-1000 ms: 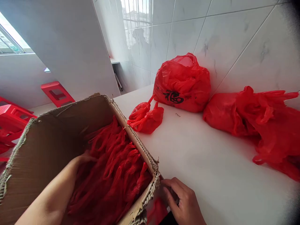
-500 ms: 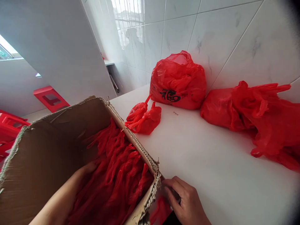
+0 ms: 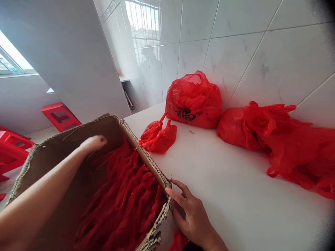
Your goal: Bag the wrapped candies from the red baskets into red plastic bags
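A cardboard box (image 3: 154,165) with ragged cut edges stands in front of me, and a heap of red plastic bags (image 3: 123,195) lies inside it. My left hand (image 3: 95,142) is raised inside the box near its far wall, above the bags. Its fingers look curled in, and nothing shows in them. At the near right corner of the box, my right hand (image 3: 190,209) rests its spread fingertips against the rim and outer side. The right hand's lower fingers are partly hidden. Just beyond the rim sits a small knotted red bag (image 3: 159,136) on the white table (image 3: 222,181).
A full red bag with black lettering (image 3: 193,101) leans by the tiled wall (image 3: 235,52). More red bags (image 3: 290,146) lie at the right. Red plastic stools (image 3: 61,116) stand on the floor beyond the box, left.
My left hand has risen off the red bags toward the box's far wall. My right hand has moved up onto the box corner, its fingers spreading. The view has shifted slightly.
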{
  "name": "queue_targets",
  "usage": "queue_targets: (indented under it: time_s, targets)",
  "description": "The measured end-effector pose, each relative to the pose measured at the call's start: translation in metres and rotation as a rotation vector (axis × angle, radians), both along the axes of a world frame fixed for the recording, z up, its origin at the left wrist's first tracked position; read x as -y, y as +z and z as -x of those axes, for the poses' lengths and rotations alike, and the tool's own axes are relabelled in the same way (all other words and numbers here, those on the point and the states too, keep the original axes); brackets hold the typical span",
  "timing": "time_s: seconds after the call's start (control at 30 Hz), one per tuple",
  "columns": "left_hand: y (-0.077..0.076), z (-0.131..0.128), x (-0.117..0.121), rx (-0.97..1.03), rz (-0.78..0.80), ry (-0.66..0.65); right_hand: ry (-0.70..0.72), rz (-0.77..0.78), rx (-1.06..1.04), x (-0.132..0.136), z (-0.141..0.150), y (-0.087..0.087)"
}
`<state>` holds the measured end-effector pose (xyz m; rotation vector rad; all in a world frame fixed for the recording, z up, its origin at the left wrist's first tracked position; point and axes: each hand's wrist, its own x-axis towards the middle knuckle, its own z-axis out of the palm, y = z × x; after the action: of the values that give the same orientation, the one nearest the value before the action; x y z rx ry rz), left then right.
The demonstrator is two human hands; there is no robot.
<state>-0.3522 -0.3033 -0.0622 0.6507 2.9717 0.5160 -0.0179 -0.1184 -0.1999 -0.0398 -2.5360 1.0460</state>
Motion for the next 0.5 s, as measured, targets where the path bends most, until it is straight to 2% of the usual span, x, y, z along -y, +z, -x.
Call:
queue_targets:
  time_s: [0.07, 0.13, 0.23, 0.3, 0.33, 0.4, 0.5]
  targets:
    - [0.016, 0.002, -0.030, -0.114, -0.009, -0.009, 0.019, 0.015, 0.004, 0.000, 0.000, 0.001]
    - [0.018, -0.008, -0.072, -0.188, -0.028, -0.096, 0.020, 0.022, 0.010, 0.000, -0.001, 0.002]
    - [-0.003, -0.036, -0.143, -0.135, 0.012, -0.276, 0.005, 0.035, 0.008, 0.000, -0.003, 0.002]
    - [-0.019, -0.049, -0.178, -0.071, 0.033, -0.330, 0.008, 0.044, -0.004, 0.000, -0.003, 0.003]
    - [-0.025, -0.052, -0.188, -0.031, 0.034, -0.346, 0.012, 0.045, -0.008, 0.000, -0.004, 0.004]
    - [-0.028, -0.050, -0.193, 0.065, 0.001, -0.373, 0.014, 0.038, -0.014, -0.001, -0.004, 0.006]
    - [-0.014, -0.037, -0.169, 0.253, -0.148, -0.414, 0.013, 0.028, 0.002, -0.001, -0.004, 0.008]
